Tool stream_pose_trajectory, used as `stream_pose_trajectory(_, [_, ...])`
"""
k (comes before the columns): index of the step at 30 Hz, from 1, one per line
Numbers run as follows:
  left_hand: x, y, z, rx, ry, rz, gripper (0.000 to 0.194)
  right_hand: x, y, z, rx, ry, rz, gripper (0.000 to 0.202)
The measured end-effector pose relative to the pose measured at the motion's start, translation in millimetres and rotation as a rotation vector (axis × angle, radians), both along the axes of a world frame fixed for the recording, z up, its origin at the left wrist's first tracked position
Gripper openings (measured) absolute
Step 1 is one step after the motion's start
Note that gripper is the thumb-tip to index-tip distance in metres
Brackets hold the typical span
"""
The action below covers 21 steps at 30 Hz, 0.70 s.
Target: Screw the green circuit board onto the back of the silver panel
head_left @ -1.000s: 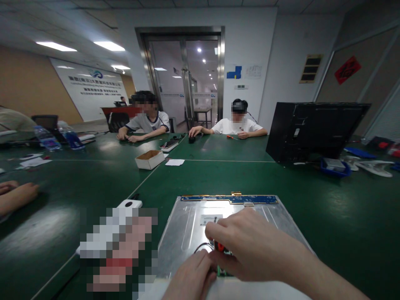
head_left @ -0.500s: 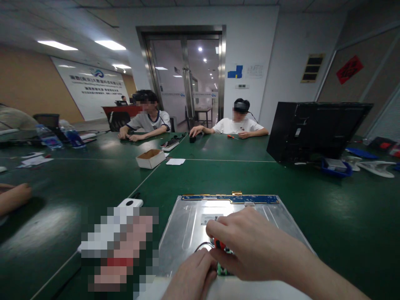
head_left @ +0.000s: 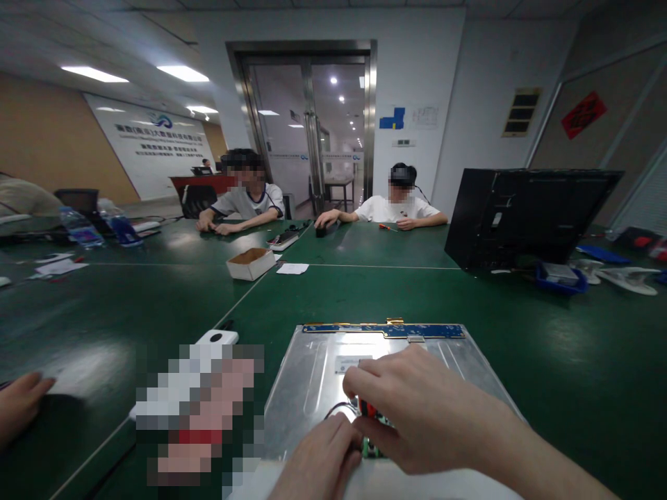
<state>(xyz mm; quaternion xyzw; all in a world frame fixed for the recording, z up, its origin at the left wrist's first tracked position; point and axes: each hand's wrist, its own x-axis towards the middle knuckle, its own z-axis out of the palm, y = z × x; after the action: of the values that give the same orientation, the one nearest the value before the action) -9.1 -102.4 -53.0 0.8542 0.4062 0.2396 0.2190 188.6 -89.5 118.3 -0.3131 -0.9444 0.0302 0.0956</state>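
1. So, 2 bare hands up close: R hand (head_left: 417,403) is curled round 1 red-and-black handle (head_left: 369,408); L hand (head_left: 326,448) is just beside it, fingers bent at 1 green circuit board (head_left: 372,450), can't tell if it grips anything.
2. Under both: 1 metal panel (head_left: 307,371), flat on the table directly in front of the wearer, w/ 1 dark wire (head_left: 338,405) near the L hand, 1 pale label (head_left: 344,364) and 1 blue circuit strip (head_left: 354,331) along its far edge.
3. L of panel: 1 white device (head_left: 224,337), partly pixelated, next to 1 reddish item (head_left: 213,396), too blurred to ID; at the L edge, 1 co-worker's hand (head_left: 23,399).
4. Surface: green table (head_left: 573,368), glossy, w/ thin pale seams.
5. Mid-table: 1 open white box (head_left: 250,267), 1 white paper (head_left: 292,269) beside it; L side, 2 plastic bottles (head_left: 101,228); R side, 1 black monitor (head_left: 526,215), seen from the back, near 1 blue tray (head_left: 547,283).
6. Far side: 2 seated people (head_left: 399,210), w/ headgear.
7. Room bkgd: 2 glass door leaves (head_left: 281,125), pale walls (head_left: 417,62), 3 lit ceiling lights (head_left: 182,74), 1 red wall sign (head_left: 583,116).
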Motion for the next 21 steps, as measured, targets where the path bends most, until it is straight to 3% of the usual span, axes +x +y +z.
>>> stream_pose_trajectory(12, [0.4, -1.6, 7.2, 0.033, -0.014, -0.002, 0.019, -1.9, 2.2, -5.5, 0.009, 0.0, -0.044, 0.017])
stream_pose_trajectory(21, [0.1, -3.0, 3.1, -0.029, 0.0, 0.027, 0.013, -1.6, 1.3, -1.2, -0.037, -0.014, -0.018, 0.014])
